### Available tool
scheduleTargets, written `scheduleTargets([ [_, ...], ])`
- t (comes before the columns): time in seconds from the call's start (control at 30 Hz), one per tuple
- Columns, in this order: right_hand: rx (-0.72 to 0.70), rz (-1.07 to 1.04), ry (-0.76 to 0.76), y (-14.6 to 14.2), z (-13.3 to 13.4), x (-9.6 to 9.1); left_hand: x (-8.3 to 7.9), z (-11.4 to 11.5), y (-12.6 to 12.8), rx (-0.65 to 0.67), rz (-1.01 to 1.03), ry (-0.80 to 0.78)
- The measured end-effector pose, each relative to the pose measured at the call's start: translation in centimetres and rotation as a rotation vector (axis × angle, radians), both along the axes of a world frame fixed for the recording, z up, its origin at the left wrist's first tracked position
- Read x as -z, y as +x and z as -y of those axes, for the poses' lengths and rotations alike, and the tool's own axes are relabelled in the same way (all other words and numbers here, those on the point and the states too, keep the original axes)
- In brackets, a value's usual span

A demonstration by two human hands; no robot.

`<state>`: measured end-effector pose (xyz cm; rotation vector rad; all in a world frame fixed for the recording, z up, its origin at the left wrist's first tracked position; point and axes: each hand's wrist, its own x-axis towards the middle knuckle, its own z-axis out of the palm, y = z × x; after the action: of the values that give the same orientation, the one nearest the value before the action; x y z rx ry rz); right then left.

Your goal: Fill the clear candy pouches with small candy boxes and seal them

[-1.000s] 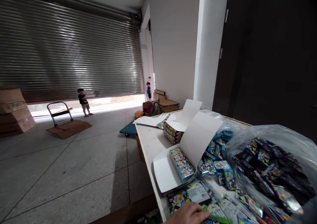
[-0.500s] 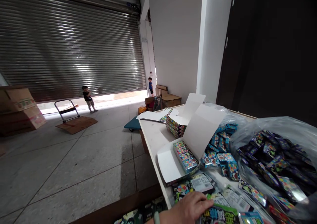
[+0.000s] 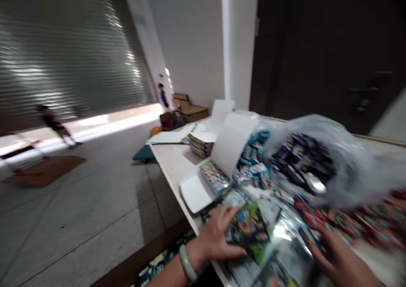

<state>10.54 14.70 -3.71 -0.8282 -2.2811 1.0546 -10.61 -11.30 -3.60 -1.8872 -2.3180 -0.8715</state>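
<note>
My left hand (image 3: pixel 217 235), with a pale green bangle on the wrist, grips the left edge of a dark colourful packet (image 3: pixel 249 228) on the white table (image 3: pixel 171 162). My right hand (image 3: pixel 334 257) lies with spread fingers on shiny plastic-wrapped packets (image 3: pixel 282 257) at the table's near edge. An open white carton (image 3: pixel 218 164) with small colourful boxes stands just beyond my left hand. The frame is blurred by motion.
A large clear plastic bag (image 3: pixel 317 160) full of small boxes lies at the right. A stack of boxes (image 3: pixel 198 145) and flat cardboard sit farther back. A roller shutter (image 3: pixel 63 54), two small people near it, a blue dolly (image 3: pixel 142 152) and a floor mat (image 3: pixel 41 170) are at the left.
The view has swung right and down. My left hand has come further onto the table and taken hold of a packet. My right hand has come into view.
</note>
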Motion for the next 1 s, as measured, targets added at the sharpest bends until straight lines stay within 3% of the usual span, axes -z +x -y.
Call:
scheduleTargets([
  [0.07, -0.015, 0.233, 0.160, 0.4, 2.3, -0.3, -1.3, -0.4, 0.0, -0.036, 0.062, -0.019],
  [0.13, -0.026, 0.415, 0.199, -0.2, 3.9, -0.8, -1.7, -1.2, -0.2, -0.034, 0.090, -0.035],
  [0.23, -0.089, 0.319, 0.060, -0.3, 3.2, -1.5, -1.3, -2.1, -0.5, -0.018, 0.099, -0.050],
  [0.37, 0.099, 0.144, 0.006, 3.6, -0.3, -2.3, -0.9, -1.9, -1.0, -0.002, 0.092, -0.057],
  [0.47, -0.087, 0.255, 0.093, 5.7, -1.5, -2.6, -1.1, -2.2, -1.4, 0.026, 0.085, -0.066],
  [0.6, -0.399, 0.483, 0.232, 4.3, -0.8, -2.3, -1.8, -3.3, -1.3, 0.145, 0.061, -0.114],
  [0.7, -0.462, 0.502, 0.283, 3.1, -0.3, -1.9, -2.0, -3.7, -1.1, 0.215, 0.043, -0.167],
  [0.8, -0.396, 0.313, 0.275, 3.2, 0.2, -2.6, -2.0, -3.7, -1.0, 0.220, 0.027, -0.172],
  [0.9, -0.333, 0.125, 0.273, 4.0, 1.2, -4.7, -2.1, -4.0, -1.0, 0.233, 0.029, -0.149],
  [1.0, -0.471, 0.174, 0.344, 3.9, 2.5, -7.4, -2.5, -4.4, -0.8, 0.274, 0.039, -0.121],
])
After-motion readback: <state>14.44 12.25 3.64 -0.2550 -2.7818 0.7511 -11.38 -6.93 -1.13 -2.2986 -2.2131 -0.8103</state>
